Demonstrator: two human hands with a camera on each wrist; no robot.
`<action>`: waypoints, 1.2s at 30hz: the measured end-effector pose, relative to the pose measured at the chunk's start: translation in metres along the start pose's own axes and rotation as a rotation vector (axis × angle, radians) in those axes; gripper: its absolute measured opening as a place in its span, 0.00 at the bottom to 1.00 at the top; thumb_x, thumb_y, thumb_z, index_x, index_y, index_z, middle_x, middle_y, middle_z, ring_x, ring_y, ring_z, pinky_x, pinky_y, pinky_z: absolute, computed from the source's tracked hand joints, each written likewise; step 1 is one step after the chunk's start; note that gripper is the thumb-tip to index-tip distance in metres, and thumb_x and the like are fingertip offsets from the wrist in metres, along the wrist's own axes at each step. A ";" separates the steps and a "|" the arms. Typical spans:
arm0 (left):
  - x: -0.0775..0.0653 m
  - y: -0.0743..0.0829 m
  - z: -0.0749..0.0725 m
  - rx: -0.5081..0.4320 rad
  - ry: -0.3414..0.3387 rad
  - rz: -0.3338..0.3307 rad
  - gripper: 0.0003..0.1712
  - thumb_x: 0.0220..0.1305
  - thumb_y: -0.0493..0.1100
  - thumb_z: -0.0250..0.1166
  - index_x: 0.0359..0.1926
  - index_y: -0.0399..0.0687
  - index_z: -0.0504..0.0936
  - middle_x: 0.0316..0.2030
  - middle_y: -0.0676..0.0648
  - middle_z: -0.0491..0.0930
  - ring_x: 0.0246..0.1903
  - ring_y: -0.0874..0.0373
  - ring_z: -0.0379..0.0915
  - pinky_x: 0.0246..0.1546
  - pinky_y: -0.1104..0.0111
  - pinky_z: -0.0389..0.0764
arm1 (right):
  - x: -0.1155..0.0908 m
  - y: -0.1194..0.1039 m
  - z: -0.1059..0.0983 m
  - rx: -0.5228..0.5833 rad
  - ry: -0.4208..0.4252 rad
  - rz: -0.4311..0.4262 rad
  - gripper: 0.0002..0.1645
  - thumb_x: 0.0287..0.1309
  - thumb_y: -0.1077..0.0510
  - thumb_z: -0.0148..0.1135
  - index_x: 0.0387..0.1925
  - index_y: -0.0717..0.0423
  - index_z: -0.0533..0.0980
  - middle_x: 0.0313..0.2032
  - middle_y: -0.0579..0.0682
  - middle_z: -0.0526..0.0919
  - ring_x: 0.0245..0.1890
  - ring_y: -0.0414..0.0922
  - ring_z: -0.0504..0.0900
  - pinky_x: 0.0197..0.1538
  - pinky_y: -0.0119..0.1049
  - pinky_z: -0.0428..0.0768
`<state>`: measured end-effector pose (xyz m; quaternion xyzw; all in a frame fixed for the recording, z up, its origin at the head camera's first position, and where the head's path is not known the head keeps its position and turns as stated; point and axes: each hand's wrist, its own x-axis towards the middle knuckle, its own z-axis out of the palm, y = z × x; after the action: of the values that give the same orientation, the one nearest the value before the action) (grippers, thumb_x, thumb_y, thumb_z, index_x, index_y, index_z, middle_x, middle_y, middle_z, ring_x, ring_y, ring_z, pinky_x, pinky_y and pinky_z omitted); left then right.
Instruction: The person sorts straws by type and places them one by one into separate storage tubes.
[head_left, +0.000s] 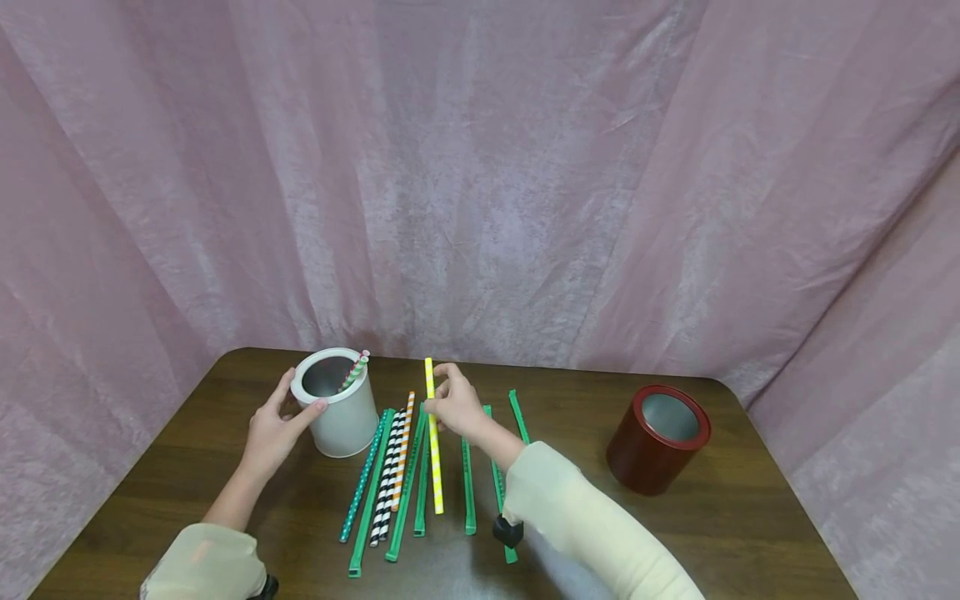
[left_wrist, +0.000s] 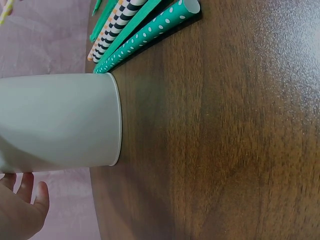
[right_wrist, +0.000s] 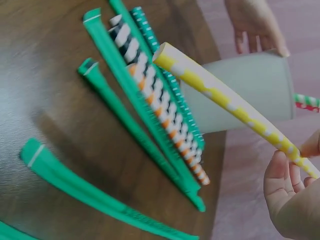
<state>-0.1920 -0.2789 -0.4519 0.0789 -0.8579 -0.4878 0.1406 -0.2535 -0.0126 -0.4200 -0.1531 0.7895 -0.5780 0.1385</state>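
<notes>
My right hand (head_left: 459, 405) pinches a yellow paper straw with white marks (head_left: 433, 450) near its upper end. The straw is raised and tilted above the table in the right wrist view, its lower end overlapping the white can. My left hand (head_left: 272, 429) holds the white can (head_left: 347, 421) near its rim, thumb on the near side and fingers around the left. A couple of striped straws, green-white and red-white (head_left: 358, 368), lean inside the can. Right of it lie a teal dotted straw (head_left: 363, 483), black-and-white striped straws (head_left: 386, 492) and an orange-and-white striped straw (head_left: 403, 454).
Several green-wrapped straws (head_left: 468, 492) lie among and to the right of the paper straws on the brown wooden table (head_left: 577, 458). A dark red can (head_left: 647, 450) stands at the right. Behind the table hangs a pink curtain (head_left: 480, 183).
</notes>
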 end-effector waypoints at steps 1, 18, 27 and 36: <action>0.000 0.000 0.000 -0.001 0.000 -0.001 0.47 0.54 0.54 0.62 0.68 0.48 0.47 0.61 0.34 0.60 0.59 0.41 0.58 0.53 0.45 0.63 | 0.000 -0.003 -0.001 0.017 0.001 -0.004 0.29 0.48 0.68 0.54 0.55 0.56 0.59 0.21 0.47 0.67 0.12 0.39 0.66 0.16 0.26 0.71; 0.002 -0.002 0.001 0.013 -0.006 -0.015 0.48 0.53 0.55 0.62 0.68 0.49 0.46 0.61 0.34 0.59 0.60 0.41 0.56 0.54 0.45 0.62 | 0.007 -0.067 -0.012 0.343 0.250 -0.157 0.28 0.45 0.73 0.51 0.51 0.59 0.59 0.27 0.48 0.67 0.20 0.39 0.72 0.22 0.32 0.77; 0.001 -0.002 0.001 0.010 0.005 -0.004 0.47 0.54 0.54 0.62 0.68 0.47 0.46 0.60 0.33 0.62 0.59 0.40 0.59 0.53 0.46 0.65 | 0.009 -0.091 -0.010 0.444 0.328 -0.281 0.25 0.44 0.74 0.49 0.47 0.61 0.58 0.28 0.47 0.67 0.22 0.38 0.71 0.24 0.27 0.77; 0.000 -0.001 -0.001 0.011 -0.006 -0.005 0.48 0.54 0.54 0.61 0.68 0.45 0.46 0.60 0.32 0.61 0.59 0.39 0.58 0.53 0.46 0.64 | 0.018 -0.098 0.002 0.563 0.428 -0.274 0.22 0.42 0.75 0.48 0.42 0.62 0.60 0.29 0.46 0.67 0.24 0.38 0.71 0.24 0.28 0.78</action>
<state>-0.1916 -0.2796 -0.4521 0.0805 -0.8608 -0.4837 0.1362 -0.2610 -0.0497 -0.3278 -0.0891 0.5829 -0.8044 -0.0715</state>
